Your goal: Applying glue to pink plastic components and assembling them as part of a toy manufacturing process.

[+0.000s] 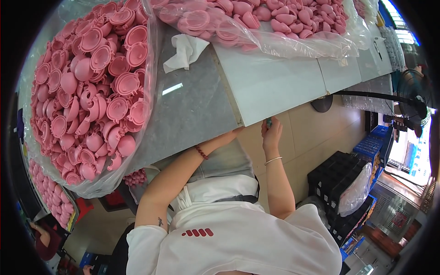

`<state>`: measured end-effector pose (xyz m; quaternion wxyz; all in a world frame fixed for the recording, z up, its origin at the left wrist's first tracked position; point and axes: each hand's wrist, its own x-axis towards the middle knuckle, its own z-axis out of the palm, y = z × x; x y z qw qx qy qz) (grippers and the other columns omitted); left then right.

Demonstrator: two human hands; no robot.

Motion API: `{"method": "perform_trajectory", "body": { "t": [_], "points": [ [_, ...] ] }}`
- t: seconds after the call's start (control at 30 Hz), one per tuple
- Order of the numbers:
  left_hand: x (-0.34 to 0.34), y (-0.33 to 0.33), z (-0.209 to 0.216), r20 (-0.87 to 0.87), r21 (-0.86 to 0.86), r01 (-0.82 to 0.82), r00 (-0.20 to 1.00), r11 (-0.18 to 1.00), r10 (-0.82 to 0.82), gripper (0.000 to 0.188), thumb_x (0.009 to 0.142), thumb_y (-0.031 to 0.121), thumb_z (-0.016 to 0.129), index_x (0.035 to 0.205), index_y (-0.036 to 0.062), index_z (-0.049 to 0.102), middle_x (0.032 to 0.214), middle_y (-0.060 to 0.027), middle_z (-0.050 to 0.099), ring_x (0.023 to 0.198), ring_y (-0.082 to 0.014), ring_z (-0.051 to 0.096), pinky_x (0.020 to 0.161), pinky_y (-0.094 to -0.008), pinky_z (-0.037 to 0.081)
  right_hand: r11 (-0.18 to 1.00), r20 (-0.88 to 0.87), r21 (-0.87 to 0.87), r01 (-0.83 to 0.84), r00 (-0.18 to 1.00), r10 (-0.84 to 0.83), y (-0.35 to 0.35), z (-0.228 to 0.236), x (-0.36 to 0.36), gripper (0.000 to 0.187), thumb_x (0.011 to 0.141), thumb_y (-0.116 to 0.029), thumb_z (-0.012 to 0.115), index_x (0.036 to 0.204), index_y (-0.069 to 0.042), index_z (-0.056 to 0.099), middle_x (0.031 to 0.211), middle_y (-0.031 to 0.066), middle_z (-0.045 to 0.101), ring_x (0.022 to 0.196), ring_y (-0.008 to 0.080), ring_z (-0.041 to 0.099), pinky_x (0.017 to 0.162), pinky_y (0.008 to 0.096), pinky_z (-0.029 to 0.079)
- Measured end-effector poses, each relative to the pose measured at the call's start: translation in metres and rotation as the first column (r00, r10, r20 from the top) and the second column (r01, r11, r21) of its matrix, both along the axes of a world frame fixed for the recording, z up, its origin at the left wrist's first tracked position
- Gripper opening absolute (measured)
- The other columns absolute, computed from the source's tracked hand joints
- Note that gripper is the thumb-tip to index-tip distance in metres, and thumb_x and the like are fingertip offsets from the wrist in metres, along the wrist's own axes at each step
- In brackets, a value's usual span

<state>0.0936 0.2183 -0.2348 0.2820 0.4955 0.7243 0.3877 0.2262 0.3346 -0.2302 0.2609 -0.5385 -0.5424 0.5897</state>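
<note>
My right hand (273, 133) is closed in a fist just off the front edge of the white table (270, 82). A small dark green object (269, 121) pokes out at the top of the fist; its kind is too small to make out. My left hand (231, 135) is at the underside of the grey tabletop (197, 105), close to the seam between the two tables. The edge hides most of its fingers. To the left, a see-through plastic bag (149, 87) holds many pink rounded plastic half-shells (91, 39). Neither hand touches them.
More pink half-shells (302, 18) lie in plastic at the far side. A crumpled white cloth or tissue (185, 51) sits on the grey top. Black crates (337, 176), blue crates (373, 142) and a fan (415, 103) stand right. At lower left, another person's arm (42, 234) shows.
</note>
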Motion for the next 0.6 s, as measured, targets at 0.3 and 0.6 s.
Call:
{"method": "perform_trajectory", "body": {
  "t": [0.3, 0.6],
  "points": [
    [0.001, 0.001, 0.001, 0.048, 0.089, -0.046, 0.998, 0.995, 0.042, 0.036, 0.083, 0.032, 0.051, 0.104, 0.0018, 0.052, 0.094, -0.0136, 0.057, 0.089, -0.0276, 0.054, 0.08, -0.0351, 0.041, 1.0, -0.014, -0.025, -0.003, 1.0, 0.002, -0.001, 0.003, -0.001, 0.038, 0.083, -0.03, 0.035, 0.051, -0.01, 0.036, 0.044, -0.0006, 0.035, 0.038, 0.008, 0.029, 0.037, 0.0222, 0.021],
    [-0.001, 0.0, 0.01, 0.043, 0.103, -0.027, 0.999, 0.994, 0.023, 0.036, 0.083, 0.032, 0.052, 0.104, 0.0022, 0.052, 0.094, -0.0129, 0.057, 0.089, -0.0267, 0.054, 0.081, -0.0345, 0.041, 0.999, -0.015, -0.047, -0.02, 1.0, 0.019, 0.0, 0.009, 0.001, 0.036, 0.084, -0.026, 0.036, 0.054, -0.007, 0.039, 0.046, -0.0014, 0.035, 0.041, 0.0066, 0.03, 0.038, 0.023, 0.021]
  ]
}}
